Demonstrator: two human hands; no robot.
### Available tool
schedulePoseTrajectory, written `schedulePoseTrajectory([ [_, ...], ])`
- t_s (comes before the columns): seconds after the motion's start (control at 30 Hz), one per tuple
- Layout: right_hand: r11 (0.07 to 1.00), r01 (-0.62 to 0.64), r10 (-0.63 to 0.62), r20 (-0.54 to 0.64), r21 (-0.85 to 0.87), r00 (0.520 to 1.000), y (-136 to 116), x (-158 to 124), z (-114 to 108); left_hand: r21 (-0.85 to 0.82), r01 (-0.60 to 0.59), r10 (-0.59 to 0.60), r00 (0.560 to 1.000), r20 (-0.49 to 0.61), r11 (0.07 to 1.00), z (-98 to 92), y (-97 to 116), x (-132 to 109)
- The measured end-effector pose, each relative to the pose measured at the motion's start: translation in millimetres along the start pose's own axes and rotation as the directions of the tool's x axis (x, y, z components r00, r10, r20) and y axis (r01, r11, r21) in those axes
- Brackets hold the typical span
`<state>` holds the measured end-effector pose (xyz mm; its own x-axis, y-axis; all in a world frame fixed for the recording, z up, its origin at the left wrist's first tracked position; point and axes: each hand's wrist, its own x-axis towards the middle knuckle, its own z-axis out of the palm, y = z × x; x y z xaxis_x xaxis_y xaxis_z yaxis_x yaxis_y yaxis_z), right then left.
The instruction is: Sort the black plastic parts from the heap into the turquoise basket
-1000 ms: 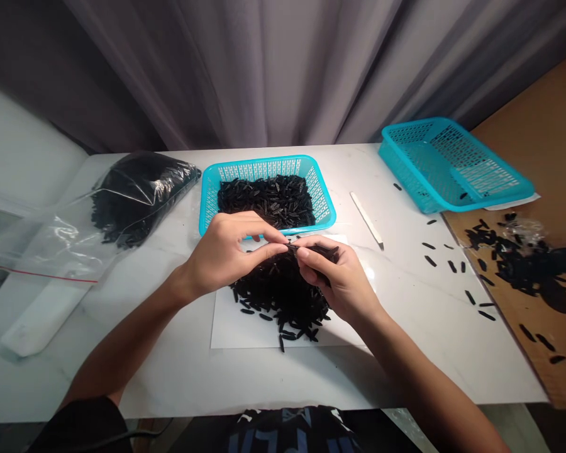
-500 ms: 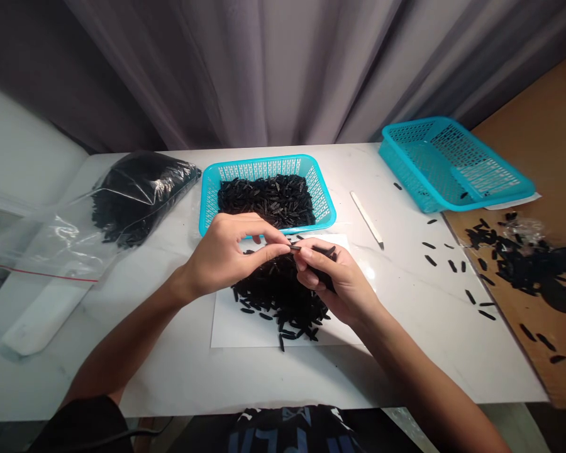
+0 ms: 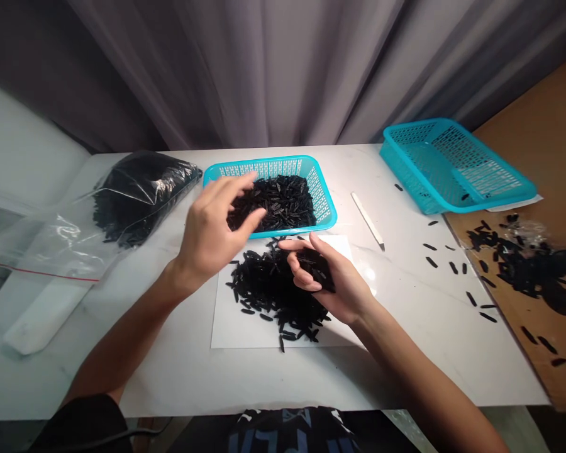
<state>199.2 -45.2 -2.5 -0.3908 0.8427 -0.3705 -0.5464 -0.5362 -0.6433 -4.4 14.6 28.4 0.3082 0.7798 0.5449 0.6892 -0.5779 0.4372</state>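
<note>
My left hand (image 3: 212, 229) hovers over the left front part of a blue plastic basket (image 3: 327, 201), thumb and fingers spread, with nothing visible between them. In that basket lies a heap of slim black pieces (image 3: 283, 198), pointed at the ends. My right hand (image 3: 342, 280) is cupped palm up around a clump of the same black pieces (image 3: 316, 267), its fingers curled and thumb raised. Beneath it, a loose pile of black pieces (image 3: 259, 283) covers much of a white sheet (image 3: 224, 327). What exactly the pieces are, I cannot tell.
A clear zip bag (image 3: 146, 195) full of black pieces lies at the left, partly over a white block (image 3: 47, 321). A white, dark-tipped tool (image 3: 368, 220) rests right of the basket. Another blue basket (image 3: 427, 204) stands at the back right, near scattered pieces and cardboard (image 3: 538, 371).
My left hand has moved away from my right hand, up and left over the basket, and its pinch on a black piece has opened. My right thumb has lifted; the clump stays in the palm.
</note>
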Motion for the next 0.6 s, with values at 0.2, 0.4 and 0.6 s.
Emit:
schedulePoseTrajectory([
  [0.2, 0.995, -0.096, 0.096, 0.053, -0.004, 0.994, 6, 1, 1, -0.295, -0.172, 0.289, 0.860, 0.421, 0.940, 1.9, 19, -10],
  [0.4, 0.992, -0.026, 0.031, 0.033, -0.121, 0.999, 8, 1, 1, -0.313, -0.083, 0.231, 0.851, 0.471, 0.946, 8.6, 19, -13],
  [0.6, 0.972, 0.002, 0.022, 0.100, -0.234, 0.995, 11, 0, 3, -0.279, -0.081, 0.209, 0.860, 0.466, 0.957, 13.1, 23, -16],
])
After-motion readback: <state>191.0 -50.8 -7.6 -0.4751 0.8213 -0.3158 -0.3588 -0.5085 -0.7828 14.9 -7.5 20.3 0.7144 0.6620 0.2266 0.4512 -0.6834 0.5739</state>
